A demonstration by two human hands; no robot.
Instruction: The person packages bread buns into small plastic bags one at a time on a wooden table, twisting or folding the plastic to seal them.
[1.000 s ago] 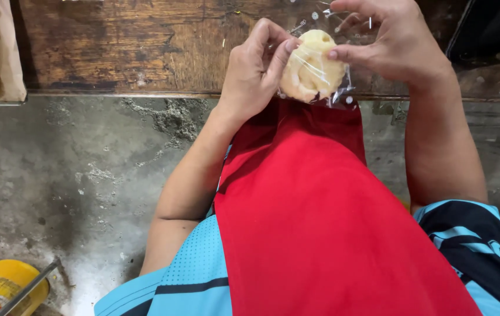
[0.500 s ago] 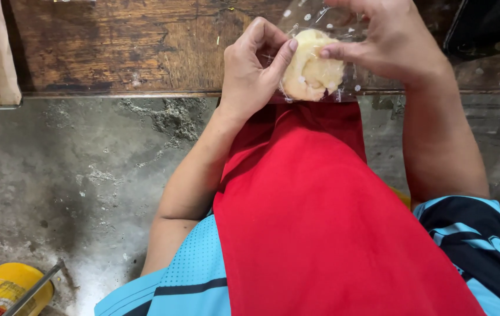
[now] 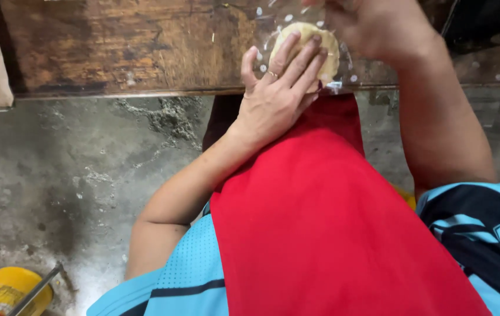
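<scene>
Pressing flat, my left hand [image 3: 273, 102] spreads open fingers over the dough disc [image 3: 305, 50] in clear plastic at the bench's [image 3: 115, 47] near edge; right hand's [image 3: 378, 26] grip I cannot tell.

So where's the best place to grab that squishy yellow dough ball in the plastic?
Probably by its rounded sides, pinched gently from left and right. The dough ball looks soft and sits in thin clear plastic wrap at the wooden table edge. The left hand already lies flat over it, and the right hand is at its far side.
</scene>
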